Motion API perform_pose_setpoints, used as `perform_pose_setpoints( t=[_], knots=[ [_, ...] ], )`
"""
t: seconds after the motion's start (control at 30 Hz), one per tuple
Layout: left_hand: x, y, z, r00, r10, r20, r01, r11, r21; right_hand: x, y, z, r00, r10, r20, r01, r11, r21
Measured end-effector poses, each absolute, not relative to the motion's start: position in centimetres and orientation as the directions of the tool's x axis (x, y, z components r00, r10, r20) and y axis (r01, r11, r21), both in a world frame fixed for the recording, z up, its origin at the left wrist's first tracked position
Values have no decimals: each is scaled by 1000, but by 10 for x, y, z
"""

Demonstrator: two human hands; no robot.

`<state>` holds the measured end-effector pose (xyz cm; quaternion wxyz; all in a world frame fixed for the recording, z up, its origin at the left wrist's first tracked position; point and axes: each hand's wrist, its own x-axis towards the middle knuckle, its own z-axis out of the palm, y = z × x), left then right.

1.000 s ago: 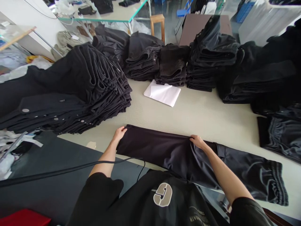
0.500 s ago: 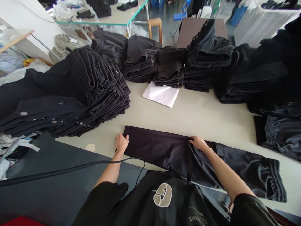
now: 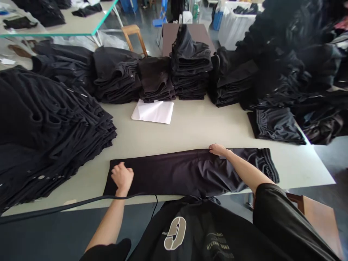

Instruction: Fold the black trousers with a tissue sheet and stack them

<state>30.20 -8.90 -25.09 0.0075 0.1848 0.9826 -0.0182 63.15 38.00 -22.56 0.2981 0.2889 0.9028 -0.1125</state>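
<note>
A pair of black trousers point(image 3: 168, 172) lies flat, folded lengthwise, along the near side of the table. Its gathered elastic waistband point(image 3: 269, 165) is at the right end, and the leg hems are at the left. On top of the fabric near the hem end rests my left hand point(image 3: 123, 177), fingers bent and thumb held apart. My right hand point(image 3: 218, 149) is closed on the far edge of the trousers, nearer the waistband. A black cable point(image 3: 81, 203) crosses in front of my left wrist.
Folded black garments point(image 3: 116, 78) stand in several stacks along the table's far side. A big pile of dark garments point(image 3: 54, 127) fills the left. White paper point(image 3: 152, 111) lies mid-table point(image 3: 190, 127). Folded dark shorts or trousers point(image 3: 277, 125) sit at right, a wooden stool point(image 3: 320, 221) below.
The view has turned to the right. My left hand has moved from the hem's end inward onto the fabric. My right hand has shifted along the far edge toward the waistband, and the trousers lie straighter.
</note>
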Motion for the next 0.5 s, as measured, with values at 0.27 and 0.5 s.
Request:
perform_pose_setpoints(
  t=[0.27, 0.5],
  knots=[
    [400, 1, -275, -668, 608, -428, 615, 776, 141, 647, 381, -226, -712, 465, -527, 612, 778, -141],
    [366, 17, -292, -649, 461, -605, 552, 833, 42, 719, 434, -208, -757, 417, -502, 591, 765, -256]
  ],
)
